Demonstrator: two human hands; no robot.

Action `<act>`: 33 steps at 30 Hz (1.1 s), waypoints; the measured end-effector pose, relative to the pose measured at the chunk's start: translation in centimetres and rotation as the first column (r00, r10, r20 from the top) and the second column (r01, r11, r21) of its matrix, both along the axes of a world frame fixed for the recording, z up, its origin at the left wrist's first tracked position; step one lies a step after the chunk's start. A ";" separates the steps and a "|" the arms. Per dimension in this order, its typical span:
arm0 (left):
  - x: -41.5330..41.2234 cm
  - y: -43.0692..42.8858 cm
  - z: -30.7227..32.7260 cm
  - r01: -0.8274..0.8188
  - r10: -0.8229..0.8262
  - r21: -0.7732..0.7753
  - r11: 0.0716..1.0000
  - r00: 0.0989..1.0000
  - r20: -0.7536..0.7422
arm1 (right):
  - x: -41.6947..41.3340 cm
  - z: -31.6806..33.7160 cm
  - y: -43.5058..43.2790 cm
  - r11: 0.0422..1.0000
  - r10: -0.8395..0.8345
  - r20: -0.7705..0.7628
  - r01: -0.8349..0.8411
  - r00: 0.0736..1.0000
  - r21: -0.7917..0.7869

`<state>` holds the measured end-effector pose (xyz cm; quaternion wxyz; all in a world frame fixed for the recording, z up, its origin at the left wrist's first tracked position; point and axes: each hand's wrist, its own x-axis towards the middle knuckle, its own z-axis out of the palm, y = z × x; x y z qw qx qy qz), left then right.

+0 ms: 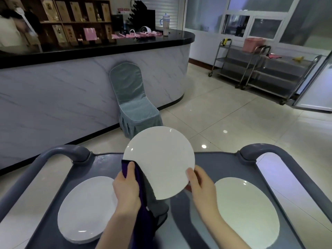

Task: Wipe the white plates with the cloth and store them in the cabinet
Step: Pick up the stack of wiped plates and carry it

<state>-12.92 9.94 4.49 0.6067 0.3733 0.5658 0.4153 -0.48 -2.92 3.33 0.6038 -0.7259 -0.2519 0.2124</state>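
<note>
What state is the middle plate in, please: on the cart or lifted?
Lifted and tilted: right hand and left hand with cloth hold the plate above the cart.

This looks like a restaurant or banquet-hall service area. A long marble-fronted counter [89, 90] fills the left, with shelves [75, 13] of boxed goods at upper left. A covered banquet chair [131, 97] stands at centre, steel trolleys [265, 72] at right, and a cart [221, 164] of plates [86, 209] at the bottom.
</note>
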 end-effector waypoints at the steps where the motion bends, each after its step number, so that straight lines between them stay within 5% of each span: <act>1: -0.4 0.6 0.3 0.013 -0.012 0.029 1.000 0.999 -0.034 | 0.8 -0.2 -0.9 0.997 0.063 0.160 -0.056 0.985 -0.047; 3: -0.9 1.6 0.9 0.059 -0.053 0.068 0.996 0.994 -0.096 | 2.7 -0.3 -2.2 0.982 0.183 0.563 -0.130 0.806 -0.134; 5: -1.1 2.3 1.4 0.130 -0.120 0.062 0.990 0.983 -0.137 | 4.2 -0.3 -2.5 0.925 0.369 0.857 -0.234 0.360 -0.299; 7: -1.0 2.7 1.8 0.227 -0.215 0.058 0.972 0.961 -0.174 | 4.6 -0.4 -2.1 0.850 0.478 0.878 -0.256 0.007 -0.461; 9: -0.8 2.7 2.1 0.335 -0.317 0.052 0.941 0.923 -0.217 | 4.2 -0.5 -1.3 0.822 0.485 0.863 -0.263 -0.142 -0.505; 12: -0.8 2.5 2.9 0.383 -0.377 -0.004 0.924 0.908 -0.184 | 4.1 -0.3 -1.0 0.828 0.461 0.862 -0.248 -0.211 -0.503; 18: -0.9 1.3 4.2 0.404 -0.388 -0.070 0.912 0.905 0.171 | 2.1 1.5 -1.0 0.785 0.574 0.819 -0.298 0.020 -0.543; 21: 0.1 0.1 4.0 0.410 -0.367 -0.050 0.911 0.859 0.357 | 0.8 2.4 -0.7 0.757 0.617 0.719 -0.489 0.318 -0.433; 24: 1.8 -0.6 3.0 0.482 -0.494 0.109 0.869 0.843 0.211 | -1.2 4.1 -0.5 0.821 0.561 0.469 -0.530 0.682 -0.213; 27: 3.1 -2.2 2.4 0.484 -0.473 0.508 0.712 0.866 -0.162 | -2.1 5.1 0.2 0.924 0.374 0.229 -0.382 0.899 -0.014; 30: 3.3 -4.1 1.8 0.554 -0.431 0.660 0.506 0.826 -0.363 | -2.1 6.1 1.1 0.977 0.205 -0.025 -0.203 0.978 0.063; 33: 3.6 -5.7 0.5 0.660 -0.416 0.674 0.332 0.744 -0.523 | -1.8 7.0 1.7 0.978 0.179 -0.202 -0.152 0.963 0.142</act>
